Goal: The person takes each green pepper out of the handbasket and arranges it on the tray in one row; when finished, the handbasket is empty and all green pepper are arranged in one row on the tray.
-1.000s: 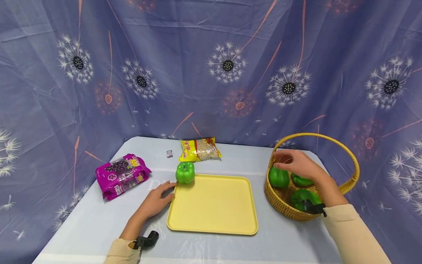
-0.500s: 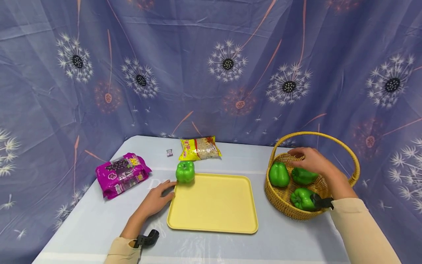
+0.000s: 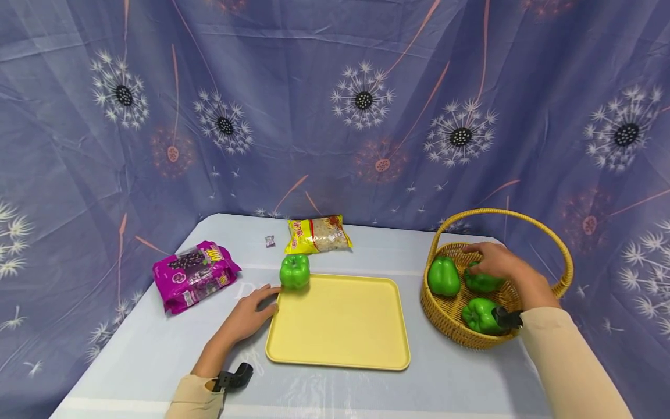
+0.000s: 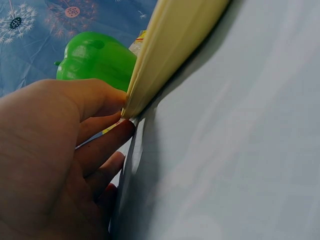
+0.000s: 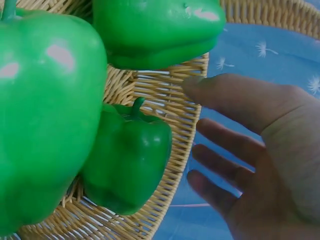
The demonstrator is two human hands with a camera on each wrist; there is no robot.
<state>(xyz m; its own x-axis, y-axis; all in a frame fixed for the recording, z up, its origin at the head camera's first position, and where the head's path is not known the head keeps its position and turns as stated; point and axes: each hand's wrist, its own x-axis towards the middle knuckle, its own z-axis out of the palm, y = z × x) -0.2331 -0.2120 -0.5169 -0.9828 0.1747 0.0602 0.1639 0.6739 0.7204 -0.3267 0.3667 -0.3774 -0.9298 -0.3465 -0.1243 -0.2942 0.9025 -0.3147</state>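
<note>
My left hand (image 3: pixel 250 316) rests at the left edge of a yellow tray (image 3: pixel 340 323); in the left wrist view its fingertips touch the tray's rim, fingers loosely bent. A green bell pepper (image 3: pixel 295 272) stands on the tray's back left corner. To the right, my right hand (image 3: pixel 499 263) hovers over the back of a wicker basket (image 3: pixel 445 325), above one green bell pepper (image 3: pixel 483 283). In the right wrist view, the right hand (image 5: pixel 250 135) has thumb and fingers spread, holding nothing. Two other bell peppers, one left (image 3: pixel 444 277) and one in front (image 3: pixel 479 315), lie in the basket.
A purple snack bag (image 3: pixel 195 275) lies at the table's left. Behind the tray are a yellow food packet (image 3: pixel 318 234) and a tiny wrapped piece (image 3: pixel 269 241). The basket's tall handle (image 3: pixel 497 212) arches over the right hand. A patterned curtain (image 3: pixel 293 105) hangs behind.
My right hand has moved right, from above the left pepper in the basket to above the back one, and has come slightly lower. The left hand, tray and peppers stay put.
</note>
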